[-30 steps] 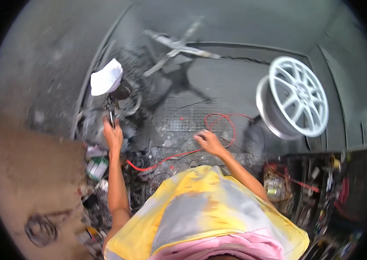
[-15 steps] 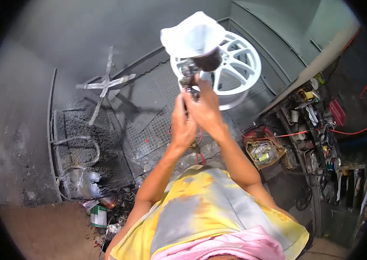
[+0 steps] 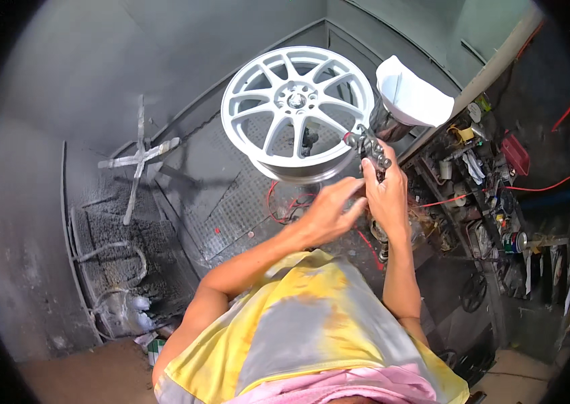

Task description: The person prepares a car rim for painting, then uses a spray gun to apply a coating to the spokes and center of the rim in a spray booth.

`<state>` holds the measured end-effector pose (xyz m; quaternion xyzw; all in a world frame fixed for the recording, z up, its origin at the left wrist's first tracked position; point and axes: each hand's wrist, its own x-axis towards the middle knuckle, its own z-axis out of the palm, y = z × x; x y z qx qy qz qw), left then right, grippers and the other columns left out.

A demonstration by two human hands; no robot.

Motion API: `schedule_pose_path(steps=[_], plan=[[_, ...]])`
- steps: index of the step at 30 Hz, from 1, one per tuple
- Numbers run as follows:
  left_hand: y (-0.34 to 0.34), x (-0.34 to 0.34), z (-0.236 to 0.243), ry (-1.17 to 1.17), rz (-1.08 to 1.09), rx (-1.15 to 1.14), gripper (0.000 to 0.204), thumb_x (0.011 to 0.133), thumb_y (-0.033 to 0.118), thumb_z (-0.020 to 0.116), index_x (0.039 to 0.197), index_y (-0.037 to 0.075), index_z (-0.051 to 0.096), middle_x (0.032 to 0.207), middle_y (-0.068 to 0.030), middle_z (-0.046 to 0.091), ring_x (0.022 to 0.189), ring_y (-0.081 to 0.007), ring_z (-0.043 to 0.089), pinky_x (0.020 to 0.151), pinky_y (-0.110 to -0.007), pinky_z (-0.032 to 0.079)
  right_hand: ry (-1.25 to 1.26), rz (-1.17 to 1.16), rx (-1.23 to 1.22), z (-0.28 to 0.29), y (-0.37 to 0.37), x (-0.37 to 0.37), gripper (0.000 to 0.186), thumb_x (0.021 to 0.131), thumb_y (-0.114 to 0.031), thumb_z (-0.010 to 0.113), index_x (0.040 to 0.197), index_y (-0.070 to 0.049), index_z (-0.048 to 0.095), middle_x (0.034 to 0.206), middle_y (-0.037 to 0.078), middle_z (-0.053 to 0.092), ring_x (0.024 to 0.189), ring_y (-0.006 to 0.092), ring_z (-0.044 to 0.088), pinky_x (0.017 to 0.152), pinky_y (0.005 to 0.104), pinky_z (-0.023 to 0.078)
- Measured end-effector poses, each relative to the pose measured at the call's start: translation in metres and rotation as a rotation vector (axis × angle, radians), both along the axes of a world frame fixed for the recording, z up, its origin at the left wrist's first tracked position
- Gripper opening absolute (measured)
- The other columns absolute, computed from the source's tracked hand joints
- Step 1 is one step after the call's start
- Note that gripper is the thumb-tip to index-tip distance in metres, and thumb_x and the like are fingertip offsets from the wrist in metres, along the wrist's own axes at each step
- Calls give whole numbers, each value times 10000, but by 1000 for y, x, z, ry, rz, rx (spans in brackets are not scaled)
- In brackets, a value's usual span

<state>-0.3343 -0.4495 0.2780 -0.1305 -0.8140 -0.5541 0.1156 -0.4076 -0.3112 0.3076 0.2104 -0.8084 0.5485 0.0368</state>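
My right hand [image 3: 388,195] grips the handle of a metal spray gun [image 3: 370,149], its nozzle end turned toward the wheel. On the gun sits a dark cup [image 3: 390,125] topped by a white cone-shaped paper strainer [image 3: 419,94]. Just left of the gun's handle is my left hand [image 3: 331,213], empty, its thumb and fingers apart. Whether its fingertips touch the right hand is hard to tell. Beyond both hands, a white multi-spoke wheel rim [image 3: 298,161] is held up off the floor, face up; its support is mostly hidden beneath it.
A paint-crusted cross-shaped stand [image 3: 139,156] is at the left by the grey wall. Red hose [image 3: 271,202] lies on the floor under the rim. Cluttered shelves [image 3: 493,195] with cans and a red tray [image 3: 516,154] line the right side.
The spray gun, with its cup and strainer, has moved right, from in front of the wheel rim to beside it. My left hand has come off the gun and opened. The view has shifted.
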Motion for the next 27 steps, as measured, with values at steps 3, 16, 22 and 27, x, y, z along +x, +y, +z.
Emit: schedule_pose_path(steps=[3, 16, 22, 27], plan=[[-68, -30, -14, 85, 92, -167, 143, 969, 37, 672, 1083, -26, 729, 1025, -177, 724, 916, -324, 719, 823, -394, 565, -223, 50, -120, -4, -18, -8, 410, 1026, -64, 605, 1431, -29, 558, 1089, 193, 711, 863, 268, 726, 721, 399, 607], [-231, -163, -61, 71, -18, -657, 163, 953, 111, 687, 1061, 2, 743, 998, -142, 681, 963, -335, 658, 892, -455, 532, -397, 76, -4, -3, -106, -68, 469, 1011, -68, 608, 1472, -29, 529, 1160, 198, 709, 939, 251, 700, 858, 380, 561], [-294, -179, -55, 234, -68, -707, 137, 920, 153, 755, 972, 28, 731, 1023, -118, 656, 1041, -337, 616, 972, -450, 508, -418, -25, 25, -2, -126, -89, 467, 1011, -66, 611, 1470, -29, 536, 1224, 232, 708, 1053, 296, 720, 951, 392, 542], [-316, -199, -63, 91, 121, -729, 648, 966, 380, 702, 1487, 49, 506, 1581, -236, 398, 1528, -455, 308, 1254, -619, 224, -388, -106, -39, 0, -137, -103, 436, 1023, -71, 625, 1450, -26, 550, 1068, 132, 716, 937, 179, 696, 874, 344, 550]])
